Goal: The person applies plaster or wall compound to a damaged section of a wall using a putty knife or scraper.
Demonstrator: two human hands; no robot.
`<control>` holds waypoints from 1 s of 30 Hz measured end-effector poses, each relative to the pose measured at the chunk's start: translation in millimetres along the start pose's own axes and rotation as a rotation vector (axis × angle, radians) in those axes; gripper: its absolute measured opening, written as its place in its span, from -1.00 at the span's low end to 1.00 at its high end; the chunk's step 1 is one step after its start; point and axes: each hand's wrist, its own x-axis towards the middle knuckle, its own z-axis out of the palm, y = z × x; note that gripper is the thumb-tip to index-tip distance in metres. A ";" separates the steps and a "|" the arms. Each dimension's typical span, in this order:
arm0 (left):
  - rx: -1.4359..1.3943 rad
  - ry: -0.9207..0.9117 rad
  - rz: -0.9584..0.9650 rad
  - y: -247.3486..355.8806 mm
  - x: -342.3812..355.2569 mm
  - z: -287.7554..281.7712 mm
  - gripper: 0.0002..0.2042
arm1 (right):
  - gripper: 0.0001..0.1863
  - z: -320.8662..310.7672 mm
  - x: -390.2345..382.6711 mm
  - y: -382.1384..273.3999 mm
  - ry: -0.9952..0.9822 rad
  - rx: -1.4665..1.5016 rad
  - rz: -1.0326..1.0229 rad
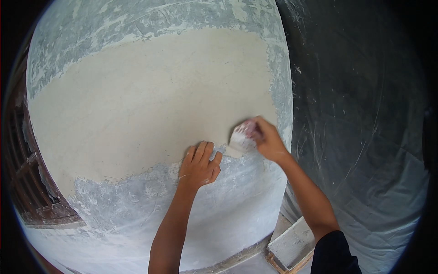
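A wall fills the middle, with a smooth cream coat of filler bounded by ragged edges and rougher blue-grey surface below it. My right hand grips a red-and-white pad or brush-like tool against the wall, near the lower right border of the cream coat. Motion blur hides the tool's exact kind. Just to its left, my left hand rests on the wall along the same border, fingers slightly bent and apart, holding nothing.
A long, shallow tray, crusted with white, sits on the floor beside my right arm. Dark translucent plastic sheeting hangs to the right of the wall's edge. At far left is a brown slatted window frame.
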 end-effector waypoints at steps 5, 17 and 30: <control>0.040 -0.004 -0.020 0.6 1.5 1.9 -0.72 | -0.71 -15.6 8.3 9.9 0.285 0.033 0.130; -0.025 0.008 0.012 1.2 3.6 -1.2 -0.66 | -0.70 5.0 -7.5 8.2 0.275 0.149 0.123; -0.039 0.035 0.020 3.3 8.6 0.4 -0.73 | -0.70 -2.1 -16.2 39.7 0.261 0.017 0.125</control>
